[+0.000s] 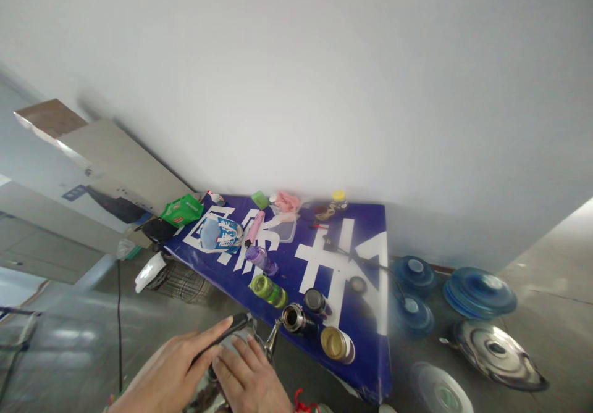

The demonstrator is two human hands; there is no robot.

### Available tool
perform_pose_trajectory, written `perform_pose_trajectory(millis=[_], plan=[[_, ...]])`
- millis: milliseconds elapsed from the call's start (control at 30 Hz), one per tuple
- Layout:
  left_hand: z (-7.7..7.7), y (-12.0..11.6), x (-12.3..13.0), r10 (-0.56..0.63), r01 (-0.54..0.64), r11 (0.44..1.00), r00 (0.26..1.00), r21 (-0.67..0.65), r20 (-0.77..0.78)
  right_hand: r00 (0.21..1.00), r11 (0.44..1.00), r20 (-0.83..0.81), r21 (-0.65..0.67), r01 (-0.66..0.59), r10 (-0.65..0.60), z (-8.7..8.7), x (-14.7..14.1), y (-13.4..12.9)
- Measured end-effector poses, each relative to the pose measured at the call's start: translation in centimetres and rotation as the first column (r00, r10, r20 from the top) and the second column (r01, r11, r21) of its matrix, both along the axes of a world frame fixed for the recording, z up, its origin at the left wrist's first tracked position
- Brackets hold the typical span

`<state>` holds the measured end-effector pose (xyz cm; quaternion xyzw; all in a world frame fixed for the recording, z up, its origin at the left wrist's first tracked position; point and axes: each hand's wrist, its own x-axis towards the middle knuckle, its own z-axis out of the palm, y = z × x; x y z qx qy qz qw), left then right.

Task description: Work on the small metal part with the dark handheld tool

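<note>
lying across the floor space is a blue table (296, 271) with large white characters, and every place below is given from it. both hands sit together just off its near edge: the left hand (173, 370) is wrapped around a silvery metal vessel (241, 334), thumb along a dark strip on top, while the right hand (252, 379) lays its fingers flat on the same vessel; what is inside it cannot be told.

along the table's near edge stand four open-mouthed containers: a green bottle (269, 290), a steel cup with a dark inside (295, 318), a black-capped one (316, 302), and a gold-toned cup (337, 344) at the near corner. a purple bottle (262, 258) lies further in, a pink bottle (254, 226) beyond it, beside a clear tray (287, 231). a blue-white packet (222, 235) and a green box (182, 210) crowd the left corner; a yellow-lidded jar (338, 198) stands at the far edge by the wall.

right of the table, blue round lids (479, 291) and a steel lid (498, 351) cover the floor; left of it sits a wire basket (183, 283). open floor shows beyond that basket.
</note>
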<state>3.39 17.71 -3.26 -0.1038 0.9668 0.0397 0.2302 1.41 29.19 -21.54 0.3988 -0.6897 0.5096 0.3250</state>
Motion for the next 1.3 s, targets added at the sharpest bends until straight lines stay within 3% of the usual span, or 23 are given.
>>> perform_pose_trajectory(millis=[200, 333, 500, 767, 1300], plan=[[-0.1, 0.7, 1.1, -0.027, 0.026, 1.0, 0.998, -0.009, -0.062, 0.999, 1.0, -0.027, -0.015, 0.026, -0.027, -0.3, 0.8, 0.6], [0.5, 2.0, 0.5, -0.116, 0.114, 0.993, 0.992, -0.042, -0.046, 0.999, 0.998, 0.004, -0.043, 0.038, -0.038, -0.2, 0.8, 1.4], [1.0, 4.7, -1.5, -0.233, 0.233, 0.97, 0.972, -0.073, 0.014, 0.995, 0.992, 0.052, -0.091, 0.088, -0.084, -0.2, 0.6, 2.8], [0.2, 8.0, -4.9, -0.388, 0.406, 0.907, 0.909, -0.115, 0.154, 0.981, 0.976, 0.104, -0.126, 0.176, -0.163, -1.0, 0.3, 4.8], [1.0, 15.8, -9.9, -0.433, 0.54, 0.82, 0.803, -0.192, 0.409, 0.945, 0.981, 0.324, -0.162, 0.11, -0.052, -1.3, 0.2, 6.7]])
